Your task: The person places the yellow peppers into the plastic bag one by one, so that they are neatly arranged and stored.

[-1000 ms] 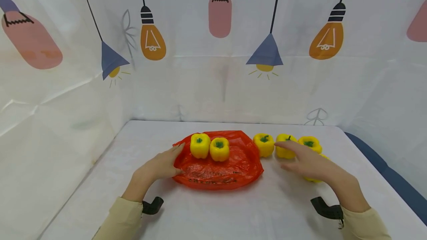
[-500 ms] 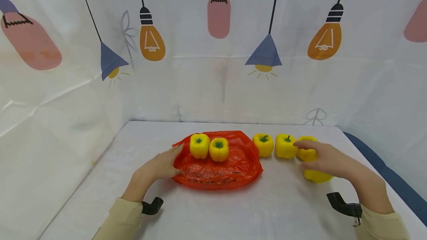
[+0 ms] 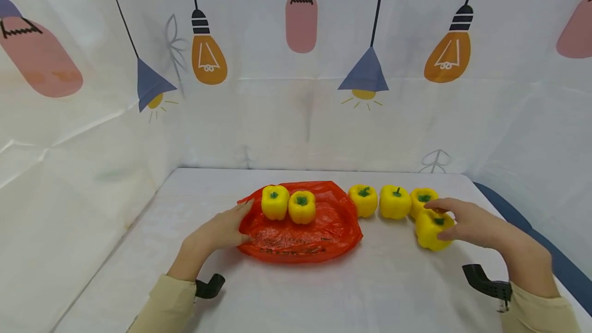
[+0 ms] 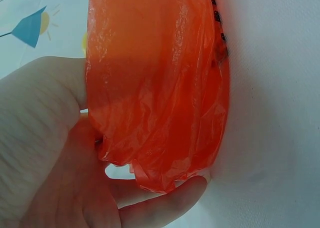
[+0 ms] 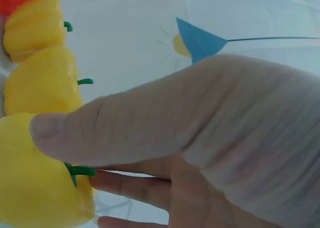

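Note:
A red plastic bag (image 3: pixel 300 243) lies on the white table, with two yellow bell peppers, one on the left (image 3: pixel 275 202) and one on the right (image 3: pixel 302 207), resting on it. My left hand (image 3: pixel 226 227) holds the bag's left edge; in the left wrist view its fingers (image 4: pixel 165 205) curl under the red film, and the thumb tip is hidden behind it. On the right, my right hand (image 3: pixel 472 224) is spread around the front yellow bell pepper (image 3: pixel 430 233). Its thumb (image 5: pixel 100 133) crosses over that pepper, while the other fingers lie near the green stem.
Between bag and right hand, more yellow bell peppers stand in a row: one beside the bag (image 3: pixel 363 201), a middle one (image 3: pixel 395 202) and one farther right (image 3: pixel 418 200). A printed white curtain (image 3: pixel 277 117) rises behind the table (image 3: pixel 324 297). A blue object (image 3: pixel 509 212) shows past its right edge.
My right hand has moved right, from over the middle peppers to around the front right one. The left hand stays at the bag's left edge, and the peppers look unmoved.

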The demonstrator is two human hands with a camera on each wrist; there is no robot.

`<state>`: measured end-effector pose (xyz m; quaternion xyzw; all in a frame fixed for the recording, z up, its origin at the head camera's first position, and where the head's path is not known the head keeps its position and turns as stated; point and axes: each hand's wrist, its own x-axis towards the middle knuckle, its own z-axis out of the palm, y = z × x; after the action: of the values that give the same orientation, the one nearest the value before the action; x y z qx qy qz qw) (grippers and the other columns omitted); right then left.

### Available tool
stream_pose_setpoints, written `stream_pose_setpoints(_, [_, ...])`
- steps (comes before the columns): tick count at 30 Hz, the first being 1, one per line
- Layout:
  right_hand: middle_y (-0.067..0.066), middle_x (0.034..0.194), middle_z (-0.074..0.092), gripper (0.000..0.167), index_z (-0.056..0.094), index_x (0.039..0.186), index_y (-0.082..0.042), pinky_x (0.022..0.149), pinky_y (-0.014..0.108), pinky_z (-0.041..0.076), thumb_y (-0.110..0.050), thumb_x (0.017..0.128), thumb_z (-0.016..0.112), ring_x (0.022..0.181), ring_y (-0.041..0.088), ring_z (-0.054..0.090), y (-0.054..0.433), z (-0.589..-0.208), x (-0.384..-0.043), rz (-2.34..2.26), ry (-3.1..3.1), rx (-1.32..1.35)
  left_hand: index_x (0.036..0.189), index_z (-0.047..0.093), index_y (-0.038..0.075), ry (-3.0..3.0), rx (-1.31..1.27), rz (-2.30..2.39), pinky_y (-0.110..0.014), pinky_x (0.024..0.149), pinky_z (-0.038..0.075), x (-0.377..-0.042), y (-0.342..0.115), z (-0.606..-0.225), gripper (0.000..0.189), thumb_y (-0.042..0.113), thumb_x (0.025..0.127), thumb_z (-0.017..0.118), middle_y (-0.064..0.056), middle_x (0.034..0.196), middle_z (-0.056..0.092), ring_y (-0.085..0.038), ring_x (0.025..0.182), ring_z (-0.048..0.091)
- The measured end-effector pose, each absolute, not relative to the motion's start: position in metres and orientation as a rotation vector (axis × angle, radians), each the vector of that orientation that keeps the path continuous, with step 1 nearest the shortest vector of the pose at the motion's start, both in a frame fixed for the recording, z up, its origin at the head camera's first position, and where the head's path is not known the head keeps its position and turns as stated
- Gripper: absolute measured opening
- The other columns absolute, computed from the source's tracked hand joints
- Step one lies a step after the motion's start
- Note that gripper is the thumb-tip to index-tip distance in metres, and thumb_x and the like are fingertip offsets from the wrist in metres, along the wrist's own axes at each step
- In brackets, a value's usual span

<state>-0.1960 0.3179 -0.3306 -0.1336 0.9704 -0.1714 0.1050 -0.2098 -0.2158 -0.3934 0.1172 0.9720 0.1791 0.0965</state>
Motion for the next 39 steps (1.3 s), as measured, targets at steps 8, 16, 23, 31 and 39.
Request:
stream_pose_setpoints(8, [0.032,0.141,0.048,0.066,0.054,0.138,-0.004,0.093,0.069,0.045,-0.02,0.079,0.079,0.115,0.046,0.049,0.314,-0.339,-0.202,-0.539,2.781,-0.336,0.158,0.028,0.012,2.87,0.318,0.541,-0.063,0.114,0.035,-0.209,-0.215,-0.392,0.087,0.03,0.086,0.074,-0.01,0.162,0.033,-0.037,0.144,0.039])
stream_pose_setpoints(16, [0.036,0.137,0.049,0.07,0.053,0.14,-0.005,0.084,0.06,0.054,-0.04,0.084,0.075,0.107,0.042,0.055,0.312,-0.341,-0.202,-0.527,2.74,-0.238,0.158,0.028,0.013,2.883,0.322,0.527,-0.062,0.113,0.037,-0.21,-0.214,-0.392,0.088,0.031,0.085,0.074,-0.009,0.161,0.035,-0.036,0.144,0.04])
stream_pose_setpoints(23, [0.038,0.136,0.045,0.075,0.048,0.142,-0.002,0.086,0.06,0.052,-0.023,0.077,0.079,0.101,0.039,0.052,0.31,-0.346,-0.204,-0.509,2.697,-0.172,0.157,0.03,0.011,2.896,0.35,0.523,-0.06,0.115,0.034,-0.208,-0.214,-0.392,0.086,0.03,0.086,0.074,-0.011,0.161,0.036,-0.036,0.145,0.039])
stream_pose_setpoints(31, [0.038,0.137,0.046,0.083,0.044,0.142,0.002,0.088,0.064,0.049,-0.023,0.072,0.082,0.103,0.041,0.051,0.306,-0.343,-0.204,-0.46,2.776,-0.212,0.157,0.03,0.012,2.9,0.353,0.526,-0.06,0.116,0.034,-0.207,-0.215,-0.392,0.086,0.031,0.086,0.073,-0.011,0.161,0.036,-0.036,0.145,0.039])
stream_pose_setpoints(39, [0.033,0.138,0.048,0.083,0.046,0.141,0.0,0.087,0.06,0.049,-0.024,0.07,0.082,0.106,0.039,0.051,0.297,-0.338,-0.201,-0.507,2.845,-0.328,0.157,0.03,0.011,2.9,0.354,0.511,-0.061,0.116,0.033,-0.206,-0.214,-0.39,0.085,0.03,0.086,0.074,-0.012,0.16,0.037,-0.036,0.145,0.039])
